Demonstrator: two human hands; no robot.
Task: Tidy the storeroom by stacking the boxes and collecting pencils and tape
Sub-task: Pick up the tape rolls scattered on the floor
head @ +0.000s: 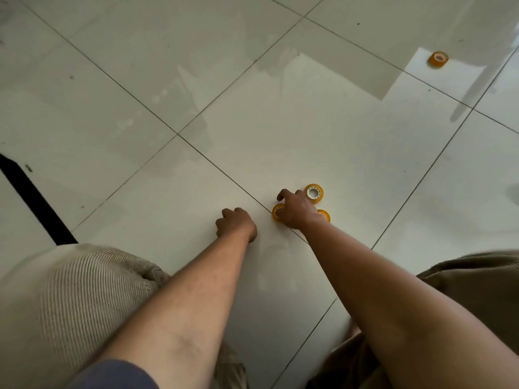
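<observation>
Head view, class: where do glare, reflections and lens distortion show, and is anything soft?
Head view: the glossy tiled floor mirrors pale window-like patches at upper right, around the far tape roll; grout lines bow from the wide-angle lens; the right hand and the three tape rolls by it look slightly soft.

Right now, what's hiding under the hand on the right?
Under the right hand two yellow tape rolls peek out, one each side. Their middles are covered. A third roll lies just past the fingers, uncovered.

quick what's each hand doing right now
Left hand: fingers curled, holding nothing visible.
Right hand: down over the tape rolls; whether it grips one cannot be told.
</observation>
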